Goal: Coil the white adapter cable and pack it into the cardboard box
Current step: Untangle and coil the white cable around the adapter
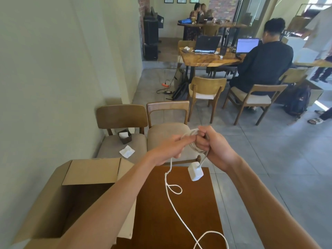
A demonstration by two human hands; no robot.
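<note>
A white cable is being held up above a brown bench by two bare hands. The right hand is being kept in a clenched grip around several coiled loops of the cable, which are being bunched at its fingers. The left hand is being kept closed on the cable just beside the right hand, its fingers being pressed against the same loops. A white adapter is being left hanging on a short strand below the right hand, clear of the bench. From under the left hand the loose length of cable is being let down toward the bench, where a small loop and a larger loop near the lower edge are being formed.

An open cardboard box is being kept on the left of the bench, under the left forearm, with its flaps standing open; nothing of the cable is being shown inside it. Behind the bench two chairs are being seen, one carrying a small dark holder and a crumpled white tissue.
</note>
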